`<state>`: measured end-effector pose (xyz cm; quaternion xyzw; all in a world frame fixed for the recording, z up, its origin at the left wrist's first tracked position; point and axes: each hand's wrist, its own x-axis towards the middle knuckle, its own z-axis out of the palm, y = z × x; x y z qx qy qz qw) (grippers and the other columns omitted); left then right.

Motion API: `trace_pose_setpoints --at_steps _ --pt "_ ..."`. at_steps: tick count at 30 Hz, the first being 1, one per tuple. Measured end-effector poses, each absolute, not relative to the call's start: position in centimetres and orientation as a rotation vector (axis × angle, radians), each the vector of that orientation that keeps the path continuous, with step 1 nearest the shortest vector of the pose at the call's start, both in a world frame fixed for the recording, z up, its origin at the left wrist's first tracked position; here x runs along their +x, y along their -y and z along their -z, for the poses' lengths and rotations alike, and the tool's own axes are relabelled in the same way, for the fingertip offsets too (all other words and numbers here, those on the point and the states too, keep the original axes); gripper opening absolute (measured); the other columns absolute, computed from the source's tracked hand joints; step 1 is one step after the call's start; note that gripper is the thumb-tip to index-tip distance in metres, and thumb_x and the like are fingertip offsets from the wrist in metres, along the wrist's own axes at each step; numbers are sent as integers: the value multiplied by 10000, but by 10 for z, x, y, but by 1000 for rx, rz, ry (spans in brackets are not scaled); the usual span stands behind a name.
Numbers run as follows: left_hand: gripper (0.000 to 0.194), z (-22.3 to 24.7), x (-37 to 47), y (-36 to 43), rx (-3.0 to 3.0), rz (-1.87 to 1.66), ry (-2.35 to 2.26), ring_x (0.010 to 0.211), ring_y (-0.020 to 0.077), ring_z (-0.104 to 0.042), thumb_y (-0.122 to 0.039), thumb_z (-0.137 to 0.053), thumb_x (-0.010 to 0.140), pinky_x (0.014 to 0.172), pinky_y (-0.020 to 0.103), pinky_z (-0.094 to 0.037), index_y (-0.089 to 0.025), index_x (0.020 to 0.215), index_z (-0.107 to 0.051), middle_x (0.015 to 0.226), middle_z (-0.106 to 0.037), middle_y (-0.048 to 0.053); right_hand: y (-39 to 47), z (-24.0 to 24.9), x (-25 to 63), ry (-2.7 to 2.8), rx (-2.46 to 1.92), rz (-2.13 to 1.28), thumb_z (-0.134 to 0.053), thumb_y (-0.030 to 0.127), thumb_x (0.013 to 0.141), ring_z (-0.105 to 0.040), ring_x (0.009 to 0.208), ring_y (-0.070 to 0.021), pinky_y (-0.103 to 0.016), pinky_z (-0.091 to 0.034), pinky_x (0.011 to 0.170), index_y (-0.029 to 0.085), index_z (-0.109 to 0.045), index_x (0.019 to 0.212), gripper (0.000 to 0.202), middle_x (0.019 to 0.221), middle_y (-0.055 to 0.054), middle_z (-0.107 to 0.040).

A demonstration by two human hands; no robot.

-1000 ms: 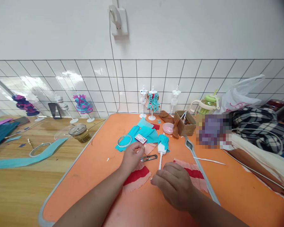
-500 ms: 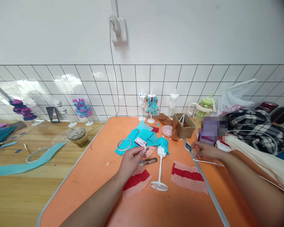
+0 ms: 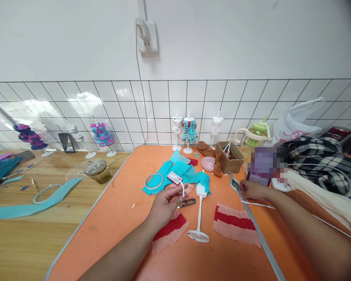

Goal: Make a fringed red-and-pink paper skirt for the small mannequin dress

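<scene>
Print on the small box (image 3: 174,178) is too small to read; pinkish-red lettering on the plastic bag (image 3: 295,125) is lost in its folds; pixelation hides things at right; the left hand (image 3: 163,205) pinches a short white strip (image 3: 183,189) between thumb and fingers; the right hand (image 3: 253,190) has its fingers curled together by the worktop's grey edging (image 3: 259,226), any hold there impossible to tell; the turquoise-clad dress form (image 3: 203,189) sits between them, its base apart from both fringed pieces (image 3: 236,222).
</scene>
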<state>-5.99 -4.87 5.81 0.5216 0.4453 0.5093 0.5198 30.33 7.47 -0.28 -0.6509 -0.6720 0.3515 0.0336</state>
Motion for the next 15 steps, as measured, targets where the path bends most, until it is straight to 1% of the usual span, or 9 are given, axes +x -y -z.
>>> trace_pose_setpoints --at_steps 3,5,6,7,8,9,11,13,15 --pt "393 -56 -59 48 1215 -1225 -1067 920 239 -677 -308 -764 700 920 455 -511 -177 1069 -737 1065 -712 106 -72 -13 302 2139 -2143 -891 -738 267 603 -555 448 -179 -258 -361 454 208 -471 638 276 456 22 -530" --pt "425 -56 -58 47 1191 -1225 -1063 920 240 -679 -330 -781 678 926 462 -508 -173 1070 -734 1079 -710 109 -62 -32 298 2179 -2182 -681 -768 272 591 -620 585 -237 -285 -379 507 203 -508 593 269 558 -39 -599" --pt "441 -56 -58 47 1175 -1228 -1065 919 239 -681 -341 -787 670 928 464 -506 -174 1074 -732 1096 -706 111 -54 -42 293 2189 -2181 -553 -774 278 602 -641 695 -275 -303 -387 542 203 -535 601 250 658 -77 -639" --pt "456 -56 -58 48 1159 -1225 -1067 924 240 -680 -350 -789 666 930 466 -504 -177 1083 -728 1117 -701 114 -43 -53 286 2180 -2181 -421 -759 260 631 -643 798 -317 -324 -389 570 201 -569 639 200 760 -124 -661" --pt "467 -56 -58 48 1144 -1218 -1069 938 244 -677 -354 -789 666 931 466 -502 -181 1095 -723 1126 -699 116 -30 -63 276 2177 -2148 -309 -708 274 711 -632 886 -331 -337 -390 594 205 -612 733 121 870 -152 -667" --pt "474 -57 -58 49 1129 -1207 -1069 960 249 -672 -353 -786 671 934 465 -498 -186 1109 -718 1117 -702 115 -17 -71 263 2173 -2092 -188 -656 299 781 -627 905 -323 -342 -392 606 213 -637 820 97 920 -150 -669" --pt "476 -58 -58 50 1094 -1184 -1051 1015 259 -654 -328 -778 684 954 460 -481 -201 1137 -707 1086 -711 109 10 -84 233 2245 -1554 142 -562 290 886 -638 880 -254 -327 -413 640 246 -661 972 139 964 -95 -690" --pt "475 -59 -58 52 1051 -1177 -1008 1048 258 -637 -281 -773 685 983 452 -457 -209 1149 -703 1072 -714 103 28 -88 201 2318 -953 323 -536 209 910 -631 815 -191 -316 -433 710 251 -680 954 156 901 -51 -705" --pt "484 -60 -57 53 1003 -1177 -947 1040 254 -632 -240 -764 676 994 451 -444 -203 1155 -701 1077 -712 106 36 -87 173 2320 -656 422 -530 134 909 -615 762 -160 -308 -437 736 238 -682 988 200 838 -30 -707"
